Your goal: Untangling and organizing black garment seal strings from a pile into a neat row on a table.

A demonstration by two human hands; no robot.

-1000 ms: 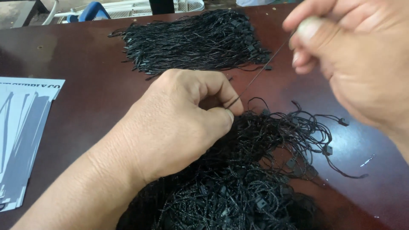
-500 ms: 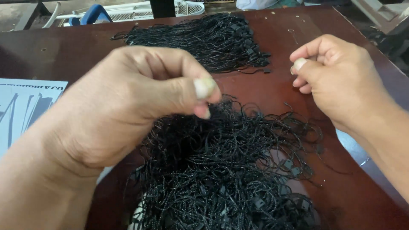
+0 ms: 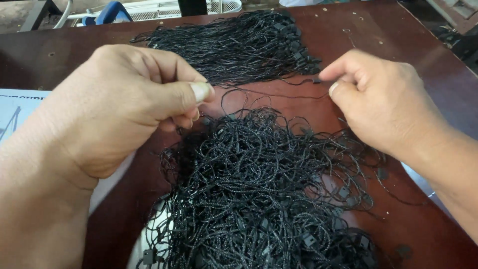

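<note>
at the far left edge a pale printed sheet (image 3: 20, 112) lay flat on the dark brown wooden table (image 3: 59, 60), partly covered by the person's forearm. the left hand (image 3: 124, 107) was raised over the table's left half, its fingers curled in and the thumb pressed against the forefinger, pinching one end of a thin black cord (image 3: 269, 93). that cord ran rightward in a low, loose line just above the wood, across the bare strip between the two heaps. below it and spreading toward the near edge sat the tangled pile of black cords (image 3: 259, 199), a loose mass of loops with small black plastic clasps scattered through it; the left hand's knuckles hovered just beside its upper left rim. beyond the stretched cord, toward the far side of the table, lay the tidy bundle of black cords (image 3: 239, 45), its strands lined up side by side with the clasps gathered at the right end. further right, the right hand (image 3: 383, 107) rested low near the table, fingers closed, thumb and forefinger nipping the other end of the same cord at its small clasp, just beside the tidy bundle's right end. its wrist lay over the right fringe of the tangled pile. at the far top edge, behind the table, a white wire basket (image 3: 164, 9) showed.
</note>
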